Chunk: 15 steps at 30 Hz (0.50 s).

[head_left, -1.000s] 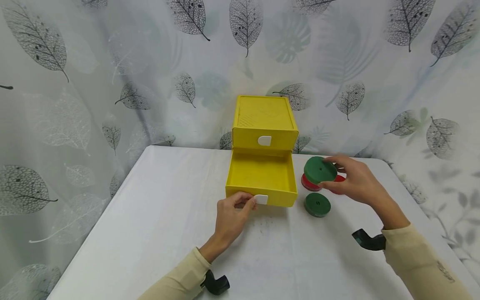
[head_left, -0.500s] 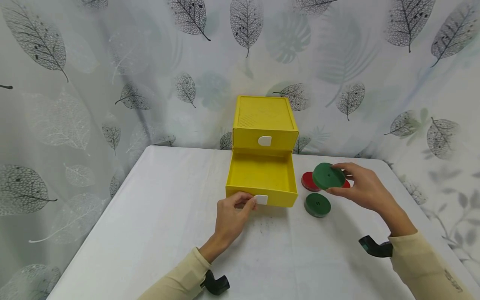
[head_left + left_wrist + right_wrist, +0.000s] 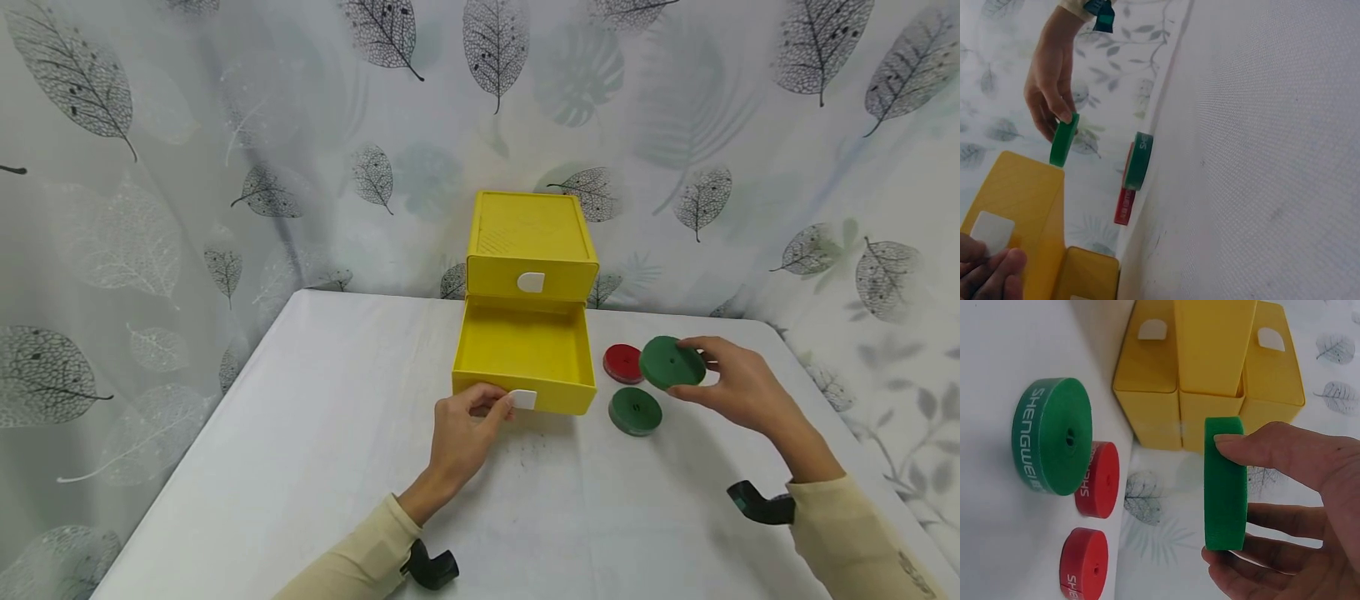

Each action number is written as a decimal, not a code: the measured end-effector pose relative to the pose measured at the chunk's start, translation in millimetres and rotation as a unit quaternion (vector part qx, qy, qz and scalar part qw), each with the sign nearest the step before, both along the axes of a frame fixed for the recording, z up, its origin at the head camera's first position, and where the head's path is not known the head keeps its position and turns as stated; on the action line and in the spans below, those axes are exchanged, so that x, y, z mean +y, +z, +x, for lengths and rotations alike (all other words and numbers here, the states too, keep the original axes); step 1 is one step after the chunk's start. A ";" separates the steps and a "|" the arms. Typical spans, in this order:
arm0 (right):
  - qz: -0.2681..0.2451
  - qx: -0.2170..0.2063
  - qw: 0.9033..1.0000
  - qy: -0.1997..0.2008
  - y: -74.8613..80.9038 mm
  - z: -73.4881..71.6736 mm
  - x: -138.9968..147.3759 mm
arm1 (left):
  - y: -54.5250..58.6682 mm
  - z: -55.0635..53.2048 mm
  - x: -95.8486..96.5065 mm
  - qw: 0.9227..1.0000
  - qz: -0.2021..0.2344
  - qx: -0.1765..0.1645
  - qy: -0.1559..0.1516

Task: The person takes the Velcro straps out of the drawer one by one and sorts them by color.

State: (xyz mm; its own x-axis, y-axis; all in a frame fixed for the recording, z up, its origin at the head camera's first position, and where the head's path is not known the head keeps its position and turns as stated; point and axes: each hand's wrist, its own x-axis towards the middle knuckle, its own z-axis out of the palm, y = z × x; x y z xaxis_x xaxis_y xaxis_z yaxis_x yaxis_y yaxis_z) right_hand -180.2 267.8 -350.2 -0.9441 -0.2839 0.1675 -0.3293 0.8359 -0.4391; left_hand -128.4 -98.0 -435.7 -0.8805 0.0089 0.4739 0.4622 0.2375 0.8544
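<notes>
Two hands busy: our left hand (image 3: 465, 429) pinches the tab (image 3: 524, 399) of an open yellow drawer (image 3: 558, 399); our right hand (image 3: 742, 387) grips a green roll (image 3: 670, 364), aloft at the drawer's three o'clock. Carrying step, we judge; next likely calls for levelling above the table (image 3: 322, 417).

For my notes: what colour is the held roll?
Green: the roll shows best in the right wrist view.

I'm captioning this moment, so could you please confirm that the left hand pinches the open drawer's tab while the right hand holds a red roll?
Not quite: the roll in the right hand is green, not red, as the right wrist view shows. The left hand pinches the tab of the drawer.
</notes>
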 end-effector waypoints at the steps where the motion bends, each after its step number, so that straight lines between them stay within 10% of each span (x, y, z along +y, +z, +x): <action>1: 0.001 -0.001 1.000 -0.001 -0.8 0.0 1.2 | -0.1 -0.1 0.0 1.000 0.000 0.000 0.000; 15: 0.015 -0.031 0.999 -0.019 -12.0 1.3 16.5 | -0.4 -0.9 -0.1 1.000 0.003 0.004 -0.001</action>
State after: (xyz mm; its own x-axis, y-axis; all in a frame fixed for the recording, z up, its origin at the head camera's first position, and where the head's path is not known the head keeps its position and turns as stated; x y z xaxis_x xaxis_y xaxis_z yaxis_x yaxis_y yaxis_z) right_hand -178.9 284.3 -362.2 -0.9624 -0.2522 0.1013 -0.2709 0.8598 -0.4328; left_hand -129.3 -98.1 -436.2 -0.8770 0.0085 0.4805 0.4691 0.2318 0.8522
